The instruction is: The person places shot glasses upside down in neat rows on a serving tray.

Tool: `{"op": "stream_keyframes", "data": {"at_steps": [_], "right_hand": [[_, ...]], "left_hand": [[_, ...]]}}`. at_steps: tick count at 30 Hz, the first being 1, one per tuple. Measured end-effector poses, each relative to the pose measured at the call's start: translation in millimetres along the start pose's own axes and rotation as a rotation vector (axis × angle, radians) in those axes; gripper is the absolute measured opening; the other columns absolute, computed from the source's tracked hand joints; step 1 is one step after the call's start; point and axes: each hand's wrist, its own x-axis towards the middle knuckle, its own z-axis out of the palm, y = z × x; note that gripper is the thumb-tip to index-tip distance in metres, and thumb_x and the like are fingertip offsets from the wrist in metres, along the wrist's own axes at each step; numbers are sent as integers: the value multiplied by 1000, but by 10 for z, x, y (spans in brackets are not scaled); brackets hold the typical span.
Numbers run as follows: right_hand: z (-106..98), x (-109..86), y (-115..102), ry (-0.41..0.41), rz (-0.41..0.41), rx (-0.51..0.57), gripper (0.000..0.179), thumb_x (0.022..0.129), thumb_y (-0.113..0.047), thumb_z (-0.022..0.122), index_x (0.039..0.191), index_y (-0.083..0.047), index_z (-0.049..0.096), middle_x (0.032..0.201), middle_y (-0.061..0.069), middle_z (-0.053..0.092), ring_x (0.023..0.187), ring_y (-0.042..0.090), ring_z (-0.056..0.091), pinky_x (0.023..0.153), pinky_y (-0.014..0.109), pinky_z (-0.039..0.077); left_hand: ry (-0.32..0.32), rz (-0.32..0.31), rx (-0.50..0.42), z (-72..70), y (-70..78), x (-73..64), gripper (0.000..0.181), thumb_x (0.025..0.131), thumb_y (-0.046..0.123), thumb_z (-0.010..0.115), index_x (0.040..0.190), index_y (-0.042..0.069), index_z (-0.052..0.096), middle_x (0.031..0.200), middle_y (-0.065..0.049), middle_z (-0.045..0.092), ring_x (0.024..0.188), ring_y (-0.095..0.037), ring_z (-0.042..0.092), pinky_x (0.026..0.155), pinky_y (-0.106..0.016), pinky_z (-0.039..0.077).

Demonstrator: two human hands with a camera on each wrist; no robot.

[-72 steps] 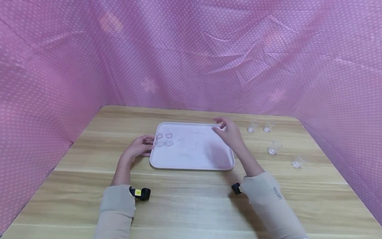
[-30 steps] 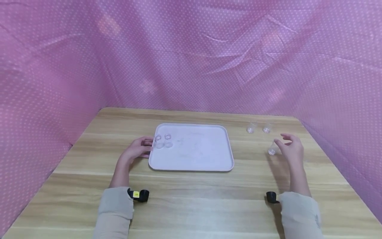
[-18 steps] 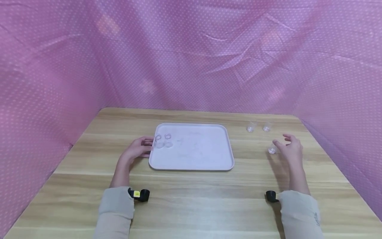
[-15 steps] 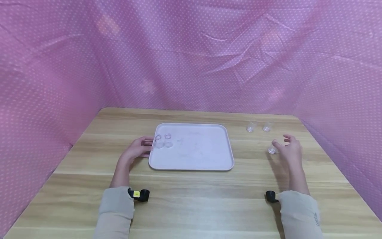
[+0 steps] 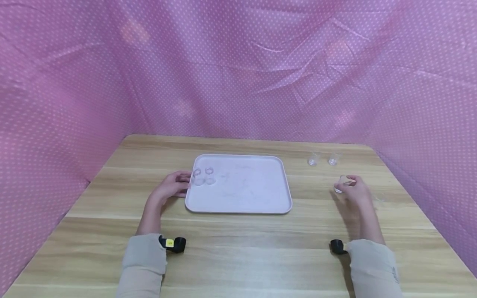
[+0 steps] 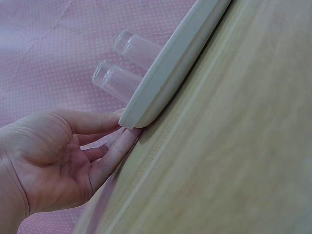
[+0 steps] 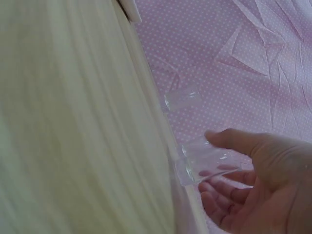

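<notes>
In the head view, a white tray (image 5: 242, 186) lies mid-table. Two clear shot glasses, a nearer-left one (image 6: 117, 83) and another (image 6: 141, 48), stand upside down at its left end. My left hand (image 5: 172, 186) holds the tray's left edge, thumb at the rim and fingers low against its side. Over on the right, my right hand (image 5: 357, 192) grips an upright clear shot glass (image 7: 209, 163) between thumb and fingers; its base looks to be at the tabletop. Part of this glass is hidden by the fingers in the head view.
Two more upright shot glasses, one left (image 5: 313, 159) and one right (image 5: 333, 159), stand at the back right of the wooden table (image 5: 238, 256). Another glass (image 5: 380, 198) is faint beside the right wrist. Pink dotted cloth (image 5: 238, 74) hangs around the table.
My right hand has moved from above the tray to the glass on the right, and its fingers have closed around that glass. The left hand stays at the tray edge.
</notes>
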Motion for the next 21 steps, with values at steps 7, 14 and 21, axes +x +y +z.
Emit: {"op": "stream_keyframes", "data": {"at_steps": [7,14,21], "right_hand": [[105,37,106,28,-15,11,57,88,-16,58,130,13,33,115,33,46,104,42,45,89,49,40],[204,61,138,135,1,-22,52,83,-10,62,123,14,40,112,35,49,103,45,47,92,51,39],[243,73,142,198,-8,-91,44,81,-10,63,115,14,48,107,34,53,100,45,49,91,52,39]], "left_hand": [[9,-5,6,-10,8,-2,50,91,0,52,137,-1,34,128,-26,42,105,-32,52,77,-34,54],[6,0,7,-27,-16,31,51,90,0,53,137,-1,33,128,-26,41,105,-33,52,77,-34,54],[0,3,-1,-24,-7,73,50,90,-2,52,137,-3,34,127,-26,42,103,-32,53,77,-34,54]]}}
